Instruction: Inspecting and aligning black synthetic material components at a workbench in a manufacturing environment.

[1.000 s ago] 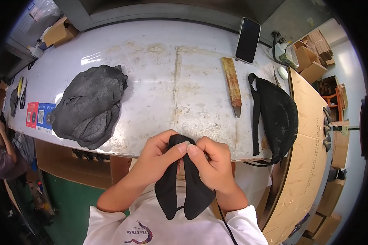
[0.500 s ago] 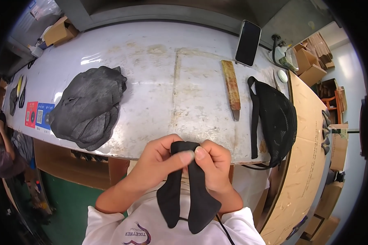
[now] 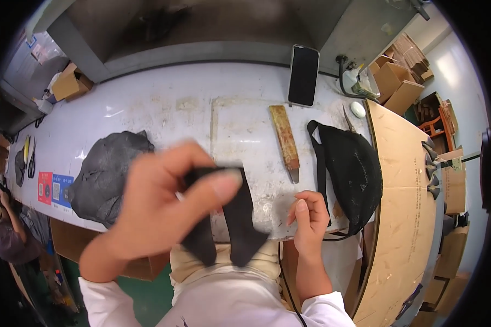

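My left hand (image 3: 166, 204), smeared by motion, pinches a black U-shaped piece of soft material (image 3: 241, 218) between thumb and fingers. The piece's two flared legs hang down over the table's front edge. My right hand (image 3: 309, 220) is apart from it, fingers loosely curled and nothing in them. Beyond the right hand lies a flat blade with a worn, wrapped handle (image 3: 282, 133). Close on its right is a black mesh fabric item with a strap (image 3: 349, 169). A crumpled dark grey cloth (image 3: 98, 182) lies behind my left hand, partly hidden by it.
A phone (image 3: 304, 76) lies at the back of the white table (image 3: 163, 92). A cardboard sheet (image 3: 398, 191) borders the right side, with dark pointed shoes (image 3: 432, 182) beyond it. Red and blue printed cards (image 3: 55, 189) lie at left. Another person (image 3: 13, 240) is at far left.
My right hand has let go of the black piece and moved right. The left hand has lifted it forward and to the left. The view has shifted, showing more of the back.
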Demonstrator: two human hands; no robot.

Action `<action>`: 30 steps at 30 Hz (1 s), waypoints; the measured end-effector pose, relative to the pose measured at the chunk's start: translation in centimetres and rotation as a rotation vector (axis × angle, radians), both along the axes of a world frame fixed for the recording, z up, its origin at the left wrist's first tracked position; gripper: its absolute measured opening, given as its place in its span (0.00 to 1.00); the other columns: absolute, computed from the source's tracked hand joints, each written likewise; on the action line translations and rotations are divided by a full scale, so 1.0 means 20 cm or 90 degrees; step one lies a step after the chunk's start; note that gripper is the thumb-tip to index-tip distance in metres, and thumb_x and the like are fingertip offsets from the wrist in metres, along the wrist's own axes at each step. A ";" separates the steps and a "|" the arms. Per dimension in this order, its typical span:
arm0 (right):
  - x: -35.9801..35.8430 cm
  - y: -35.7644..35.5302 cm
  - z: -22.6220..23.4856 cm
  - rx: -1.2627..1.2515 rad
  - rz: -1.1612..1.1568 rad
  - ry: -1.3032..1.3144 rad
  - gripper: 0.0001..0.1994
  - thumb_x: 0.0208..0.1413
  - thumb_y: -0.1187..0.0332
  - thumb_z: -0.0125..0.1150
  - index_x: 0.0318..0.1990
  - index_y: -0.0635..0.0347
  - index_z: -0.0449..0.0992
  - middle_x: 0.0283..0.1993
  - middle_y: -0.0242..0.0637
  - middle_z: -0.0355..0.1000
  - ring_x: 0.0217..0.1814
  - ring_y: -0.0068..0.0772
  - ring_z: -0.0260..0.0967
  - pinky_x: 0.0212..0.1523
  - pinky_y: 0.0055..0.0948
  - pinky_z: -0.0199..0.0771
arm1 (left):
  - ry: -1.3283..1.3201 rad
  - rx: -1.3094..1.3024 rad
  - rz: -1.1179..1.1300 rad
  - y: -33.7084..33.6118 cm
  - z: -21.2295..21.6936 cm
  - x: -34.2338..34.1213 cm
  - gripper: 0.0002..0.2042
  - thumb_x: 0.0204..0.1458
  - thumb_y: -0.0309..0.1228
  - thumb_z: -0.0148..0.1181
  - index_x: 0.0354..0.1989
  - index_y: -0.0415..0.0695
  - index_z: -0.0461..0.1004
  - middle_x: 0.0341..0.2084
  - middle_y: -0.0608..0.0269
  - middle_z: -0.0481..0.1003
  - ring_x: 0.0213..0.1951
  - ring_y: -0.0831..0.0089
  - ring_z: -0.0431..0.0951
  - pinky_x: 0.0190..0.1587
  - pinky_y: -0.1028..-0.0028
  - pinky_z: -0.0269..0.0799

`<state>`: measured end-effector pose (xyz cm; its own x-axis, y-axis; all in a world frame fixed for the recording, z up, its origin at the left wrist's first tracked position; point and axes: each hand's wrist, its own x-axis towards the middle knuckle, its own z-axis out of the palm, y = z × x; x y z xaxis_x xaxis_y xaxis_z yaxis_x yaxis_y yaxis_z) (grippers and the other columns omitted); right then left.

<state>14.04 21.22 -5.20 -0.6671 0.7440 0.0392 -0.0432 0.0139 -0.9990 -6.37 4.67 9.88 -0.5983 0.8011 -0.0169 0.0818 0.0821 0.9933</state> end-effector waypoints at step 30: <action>0.01 0.01 -0.08 0.106 -0.051 0.003 0.05 0.60 0.74 0.57 0.35 0.68 0.72 0.21 0.26 0.67 0.22 0.12 0.60 0.23 0.16 0.59 | 0.987 -0.129 0.155 0.16 -0.26 -1.12 0.16 0.38 0.15 0.67 0.33 0.43 0.68 0.51 0.55 0.69 0.57 0.52 0.69 0.58 0.59 0.66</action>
